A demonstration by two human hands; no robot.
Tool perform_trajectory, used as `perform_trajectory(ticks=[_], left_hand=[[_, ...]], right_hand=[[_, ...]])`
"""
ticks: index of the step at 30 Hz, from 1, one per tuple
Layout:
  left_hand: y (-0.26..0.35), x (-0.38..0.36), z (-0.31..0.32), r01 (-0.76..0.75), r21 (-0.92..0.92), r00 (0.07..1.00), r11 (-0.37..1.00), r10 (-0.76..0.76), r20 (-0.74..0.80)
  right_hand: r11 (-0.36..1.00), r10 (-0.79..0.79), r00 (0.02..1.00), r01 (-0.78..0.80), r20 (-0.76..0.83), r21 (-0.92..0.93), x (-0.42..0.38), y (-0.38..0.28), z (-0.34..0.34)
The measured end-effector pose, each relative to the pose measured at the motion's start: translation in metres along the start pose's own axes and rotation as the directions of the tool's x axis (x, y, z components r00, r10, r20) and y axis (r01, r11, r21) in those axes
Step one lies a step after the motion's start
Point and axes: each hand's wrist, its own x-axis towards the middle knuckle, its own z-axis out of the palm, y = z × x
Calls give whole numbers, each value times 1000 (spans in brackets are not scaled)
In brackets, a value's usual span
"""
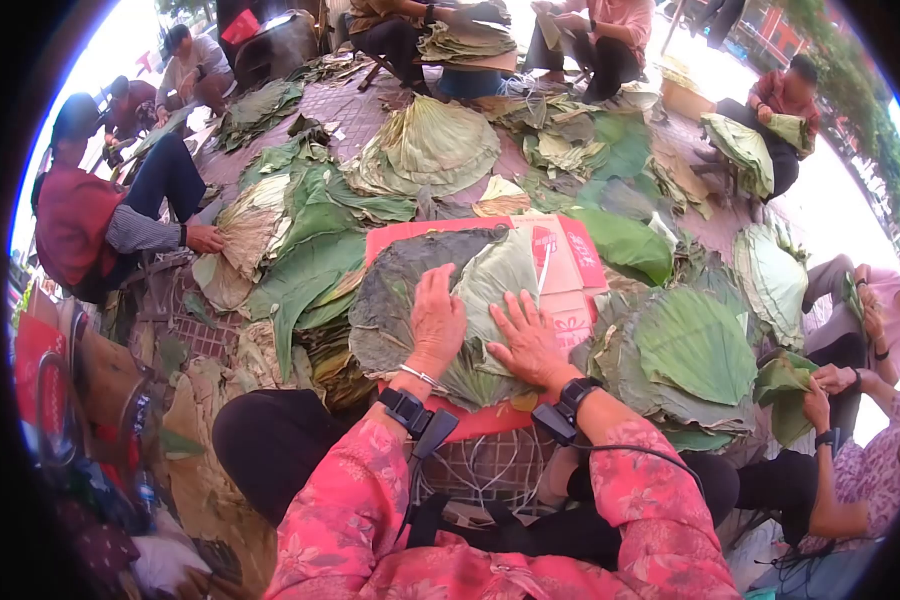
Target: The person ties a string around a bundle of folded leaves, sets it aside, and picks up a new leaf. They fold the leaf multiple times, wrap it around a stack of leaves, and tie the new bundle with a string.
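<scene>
Dried lotus leaves lie on a red printed cardboard sheet in front of my lap. My left hand rests flat on a dark grey-green lotus leaf, fingers stretched out. To its right, my right hand is spread flat over a paler green folded leaf that overlaps the dark one. Neither hand grasps anything. Beneath the cardboard, a woven crate-like support shows, with white strings hanging from it.
Stacked lotus leaves stand close on my right; more leaf piles lie to the left. A large fanned pale leaf stack lies ahead. Several people sit around handling leaves, including a person at left and a person at right.
</scene>
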Motion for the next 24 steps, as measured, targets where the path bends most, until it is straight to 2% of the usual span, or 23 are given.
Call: perform_trajectory(ticks=[2, 4, 7, 10, 13, 14, 17, 20, 23, 24], left_hand=[[25, -8, 15, -64, -142, 979, 988, 90, 181], [32, -15, 46, -178, -269, 920, 946, 257, 295], [42, -37, 63, -107, 82, 874, 991, 55, 482], [31, -53, 40, -183, 299, 844, 937, -7, 537], [1, -66, 25, -188, 247, 860, 951, 38, 508], [-4, -69, 19, -250, 281, 861, 927, 80, 502], [-9, -75, 6, -237, 405, 859, 883, -4, 512], [-18, -79, -5, -133, 336, 908, 932, -21, 418], [-36, -76, -6, 93, -24, 970, 995, -85, 228], [-34, -74, -4, 63, -109, 998, 992, -64, -14]], right_hand=[[999, 5, 999, -3, 52, -32, 2, -2, 3], [994, 32, 990, -17, 138, -111, 5, 3, 8], [991, -96, 994, 90, -56, -101, -5, 7, 7], [981, -23, 997, 37, 75, -191, 0, 10, 16], [998, 2, 999, 0, 33, -60, 0, 1, 6], [1000, 14, 1000, -13, 26, -4, 1, 1, 7], [1000, 5, 1000, -5, 18, 0, 0, 1, 6], [1000, 12, 999, -12, 33, 2, 1, 1, 5], [1000, 2, 1000, -2, 14, -7, 1, 1, 6], [1000, -4, 1000, 4, 2, -15, 0, 0, 6]])
